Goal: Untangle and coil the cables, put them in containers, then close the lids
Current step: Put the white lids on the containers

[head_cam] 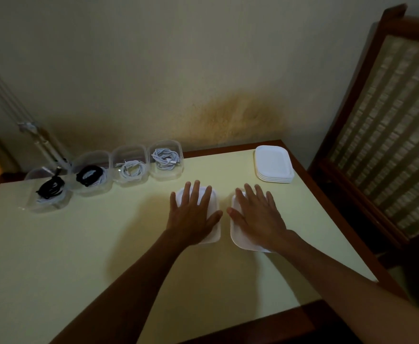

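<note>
Two white lids lie side by side in the middle of the table. My left hand [192, 214] presses flat on the left lid [214, 234], fingers straight and spread. My right hand [258, 214] presses flat on the right lid [238, 239] the same way. What sits under these lids is hidden. Along the back left stand several clear lidless containers: one with a black cable [51, 188], one with black and white cables [89, 175], one with a white coil [131, 168], one with a white coil [165, 157].
A stack of white lids [274, 165] sits at the table's back right corner. The pale table top [79, 244] has a dark wooden edge. A wooden chair with a woven back [382, 145] stands to the right. A wall runs behind the table.
</note>
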A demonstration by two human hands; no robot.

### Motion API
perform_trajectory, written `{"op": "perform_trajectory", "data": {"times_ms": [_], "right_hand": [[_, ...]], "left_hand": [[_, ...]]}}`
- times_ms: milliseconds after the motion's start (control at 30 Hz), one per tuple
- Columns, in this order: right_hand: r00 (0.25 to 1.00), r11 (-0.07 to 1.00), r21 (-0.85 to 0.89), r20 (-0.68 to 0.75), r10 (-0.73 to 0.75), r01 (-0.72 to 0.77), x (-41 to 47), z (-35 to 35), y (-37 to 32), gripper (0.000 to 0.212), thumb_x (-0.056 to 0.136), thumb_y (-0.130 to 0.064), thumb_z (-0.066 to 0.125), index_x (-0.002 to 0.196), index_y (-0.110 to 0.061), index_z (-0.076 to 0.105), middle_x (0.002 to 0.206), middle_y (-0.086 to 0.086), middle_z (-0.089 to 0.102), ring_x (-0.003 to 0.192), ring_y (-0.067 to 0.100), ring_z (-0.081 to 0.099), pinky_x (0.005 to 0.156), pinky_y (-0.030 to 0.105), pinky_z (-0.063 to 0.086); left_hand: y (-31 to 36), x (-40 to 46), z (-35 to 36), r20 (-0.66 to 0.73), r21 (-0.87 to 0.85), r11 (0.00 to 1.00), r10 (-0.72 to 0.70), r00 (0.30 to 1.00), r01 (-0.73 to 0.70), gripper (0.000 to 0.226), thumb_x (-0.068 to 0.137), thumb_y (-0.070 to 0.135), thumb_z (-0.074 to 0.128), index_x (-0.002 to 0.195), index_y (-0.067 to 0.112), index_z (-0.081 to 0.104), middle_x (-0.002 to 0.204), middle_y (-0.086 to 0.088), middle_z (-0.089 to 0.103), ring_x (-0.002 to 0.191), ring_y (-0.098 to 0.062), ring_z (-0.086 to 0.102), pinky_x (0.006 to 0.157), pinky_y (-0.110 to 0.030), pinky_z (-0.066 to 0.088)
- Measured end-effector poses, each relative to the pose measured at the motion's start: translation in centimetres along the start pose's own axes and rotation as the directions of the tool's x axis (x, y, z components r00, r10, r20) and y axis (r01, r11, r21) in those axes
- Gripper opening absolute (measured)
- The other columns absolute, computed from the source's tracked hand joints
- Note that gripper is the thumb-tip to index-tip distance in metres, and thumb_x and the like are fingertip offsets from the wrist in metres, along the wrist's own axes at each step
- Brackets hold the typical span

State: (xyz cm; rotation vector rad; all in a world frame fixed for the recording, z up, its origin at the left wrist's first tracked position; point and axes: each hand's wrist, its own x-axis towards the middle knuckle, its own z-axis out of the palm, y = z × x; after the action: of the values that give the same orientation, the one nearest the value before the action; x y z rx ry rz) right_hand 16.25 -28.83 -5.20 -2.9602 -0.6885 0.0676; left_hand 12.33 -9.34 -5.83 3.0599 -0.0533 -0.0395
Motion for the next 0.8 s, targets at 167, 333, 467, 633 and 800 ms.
{"op": "perform_trajectory", "data": {"times_ms": [167, 333, 467, 633, 800], "right_hand": [[0.967, 0.968, -0.018, 0.055, -0.25, 0.251, 1.6, -0.7, 1.4, 0.095, 0.086, -0.072, -0.013, 0.157, -0.018, 0.02, 0.165, 0.004, 0.015, 0.152, 0.027, 0.01, 0.121, 0.049, 0.01], [0.937, 0.938, -0.034, 0.065, -0.342, 0.345, 2.3, 0.1, 2.4, 0.079, 0.097, -0.065, 0.003, 0.154, -0.017, 0.031, 0.162, 0.004, 0.025, 0.15, 0.027, 0.02, 0.12, 0.052, 0.018], [0.931, 0.933, -0.031, 0.09, -0.355, 0.358, 2.9, 0.1, 2.5, 0.079, 0.096, -0.066, 0.006, 0.153, -0.017, 0.034, 0.161, 0.005, 0.028, 0.149, 0.028, 0.023, 0.119, 0.053, 0.02], [0.93, 0.934, -0.016, 0.102, -0.354, 0.357, 3.4, 0.7, 2.2, 0.078, 0.094, -0.061, 0.014, 0.153, -0.014, 0.032, 0.163, 0.007, 0.023, 0.151, 0.03, 0.016, 0.12, 0.057, 0.012], [0.946, 0.946, 0.001, 0.027, -0.323, 0.323, 3.1, 1.4, 1.5, 0.074, 0.094, -0.055, 0.017, 0.151, -0.011, 0.037, 0.162, 0.007, 0.025, 0.151, 0.033, 0.016, 0.118, 0.06, 0.012]], "left_hand": [[-0.1, -0.4, 0.8, -0.017, 0.001, 1.0, 0.017, 1.0, -0.017, 0.1, 0.068, 0.077, -0.028, 0.154, 0.034, 0.0, 0.164, -0.008, -0.002, 0.15, -0.03, -0.001, 0.116, -0.058, 0.006], [-0.5, -0.1, 0.8, 0.001, -0.041, 0.999, 0.012, 1.0, -0.012, 0.095, 0.067, 0.08, -0.026, 0.152, 0.042, -0.006, 0.163, -0.005, -0.002, 0.15, -0.029, -0.002, 0.117, -0.059, 0.01], [-0.2, 0.1, 1.2, 0.007, -0.025, 1.0, 0.002, 1.0, -0.002, 0.087, 0.072, 0.079, -0.02, 0.15, 0.042, -0.011, 0.163, -0.005, -0.01, 0.15, -0.029, -0.007, 0.117, -0.06, 0.003], [0.1, 0.3, 1.7, 0.01, 0.028, 1.0, 0.0, 1.0, 0.0, 0.077, 0.081, 0.073, -0.008, 0.151, 0.04, -0.013, 0.162, -0.006, -0.015, 0.149, -0.031, -0.011, 0.115, -0.062, -0.001], [-0.2, 0.5, 1.8, 0.006, 0.01, 1.0, 0.012, 1.0, -0.012, 0.074, 0.085, 0.072, -0.005, 0.151, 0.04, -0.009, 0.163, -0.007, -0.01, 0.15, -0.03, -0.01, 0.117, -0.061, 0.003]]}}
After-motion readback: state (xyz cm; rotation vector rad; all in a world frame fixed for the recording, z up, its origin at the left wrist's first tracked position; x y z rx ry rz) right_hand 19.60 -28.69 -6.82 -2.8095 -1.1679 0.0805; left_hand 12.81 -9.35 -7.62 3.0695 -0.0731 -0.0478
